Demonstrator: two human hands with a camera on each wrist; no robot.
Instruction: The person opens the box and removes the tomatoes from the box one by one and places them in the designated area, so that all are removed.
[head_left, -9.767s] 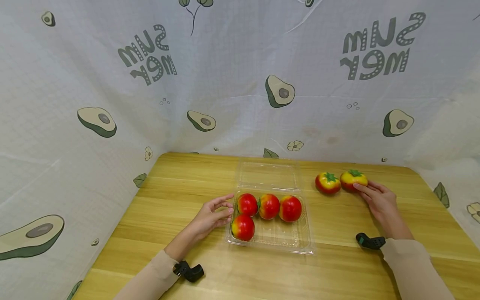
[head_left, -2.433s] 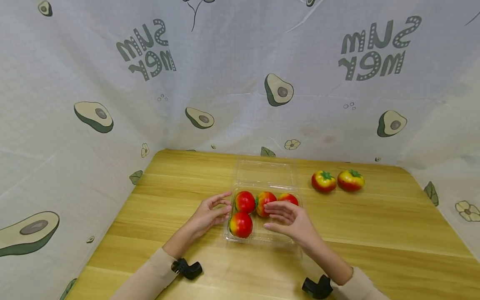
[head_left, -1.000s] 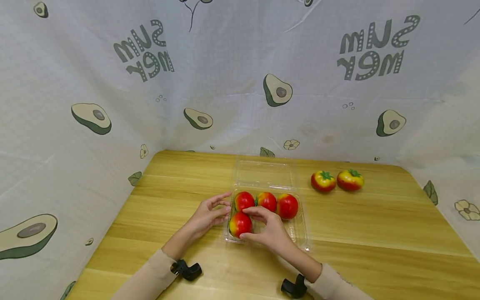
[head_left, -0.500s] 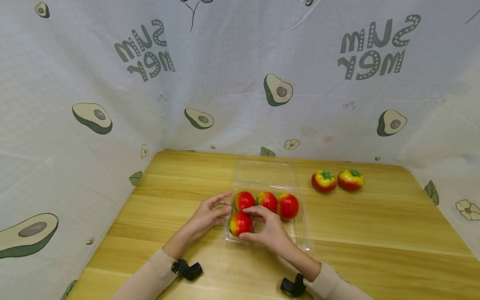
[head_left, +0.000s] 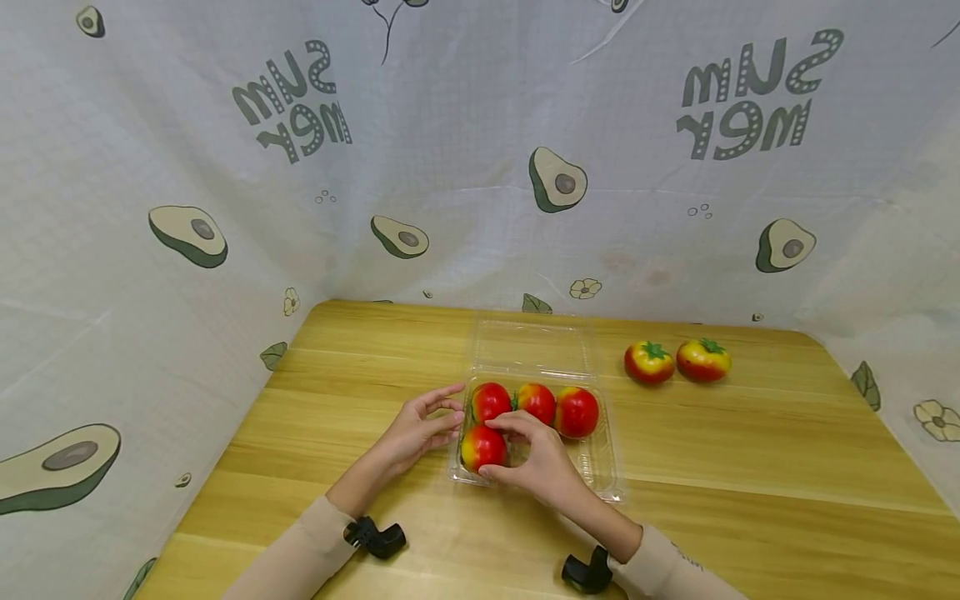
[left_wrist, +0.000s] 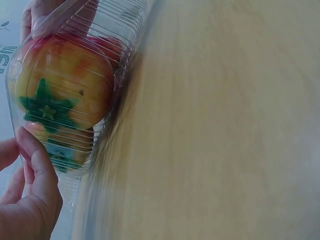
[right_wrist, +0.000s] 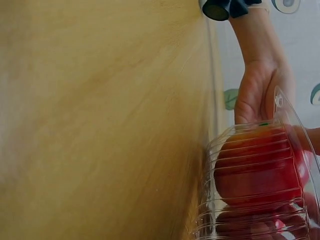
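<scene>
A clear plastic clamshell box point(head_left: 600, 467) stands with its lid raised at the back. Three red-yellow tomatoes, the left point(head_left: 491, 402), middle point(head_left: 535, 402) and right point(head_left: 577, 412), form its back row. A front-left tomato point(head_left: 482, 447) sits before them, its green leaf star facing the wall in the left wrist view. My right hand point(head_left: 546, 462) reaches into the box, thumb and fingers around that front-left tomato. With loosely bent fingers, my left hand point(head_left: 414, 432) touches the box's left side; in the left wrist view its thumb point(left_wrist: 32, 150) lies against the rim.
Two more tomatoes, one nearer the box point(head_left: 649, 362) and one farther right point(head_left: 703, 360), rest on the wooden table point(head_left: 750, 442) with green tops showing. The open lid point(head_left: 534, 346) lies behind the box. A printed cloth point(head_left: 465, 167) hangs around the table.
Earlier, my right hand was on the farther right tomato outside the box. It has since come left over the box to the front-left tomato. My left hand has stayed at the box's side.
</scene>
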